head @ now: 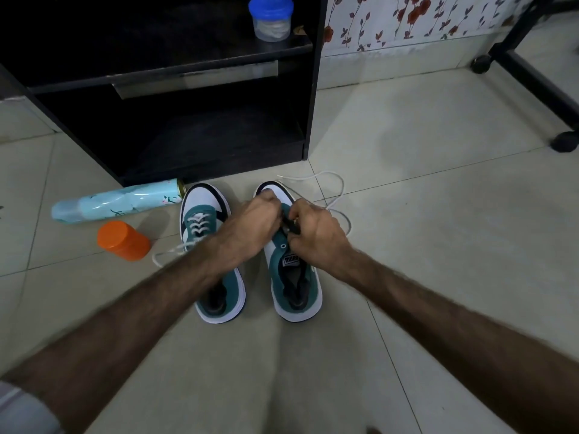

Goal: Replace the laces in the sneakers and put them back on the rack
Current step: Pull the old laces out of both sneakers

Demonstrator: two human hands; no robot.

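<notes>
At the centre of the frame two teal-and-white sneakers are standing side by side on the tiled floor, toes pointing toward the black rack in the upper left. Both hands are working over the right sneaker: the left hand is curling its fingers down over the toe end, and the right hand is pinching something dark at the eyelets, perhaps a lace end, though the fingers are hiding most of it. A loose white lace is trailing on the floor just right of that shoe. The left sneaker is already carrying white lacing, with its ends spilling out to the left. Left of it a pale blue spray can is lying on its side, and an orange-lidded jar is lying near it. A blue-lidded container is sitting on the rack's upper shelf.
</notes>
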